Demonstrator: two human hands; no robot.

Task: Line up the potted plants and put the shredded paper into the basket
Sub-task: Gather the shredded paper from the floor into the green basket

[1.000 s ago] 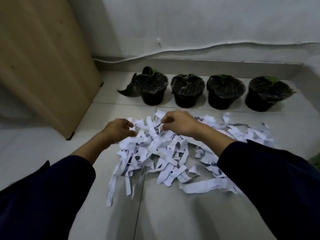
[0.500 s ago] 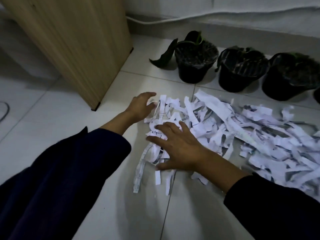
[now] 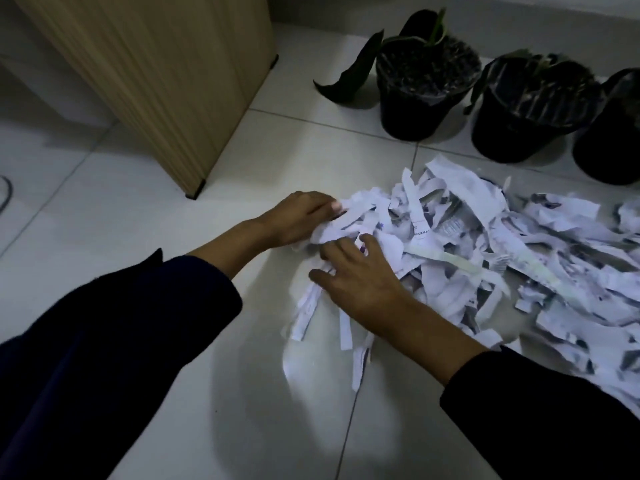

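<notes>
A heap of white shredded paper point(image 3: 485, 244) lies spread over the tiled floor, running off the right edge. My left hand point(image 3: 301, 216) is at the heap's left end, fingers curled round a bunch of strips. My right hand point(image 3: 360, 275) lies just in front of it with fingers spread and bent, pressing on the strips. Three black potted plants stand in a row behind the paper: one point(image 3: 422, 91), a second point(image 3: 526, 109) and a third point(image 3: 609, 133) cut by the frame edge. No basket is in view.
A light wooden cabinet point(image 3: 166, 71) stands at the upper left, its corner foot close to my left hand. A dark cable point(image 3: 5, 195) curls at the far left edge. Bare white floor tiles point(image 3: 263, 393) stretch in front of the paper.
The view has swung left and closer to the floor. My left hand has closed on strips at the heap's left end. My right hand has slid up beside it.
</notes>
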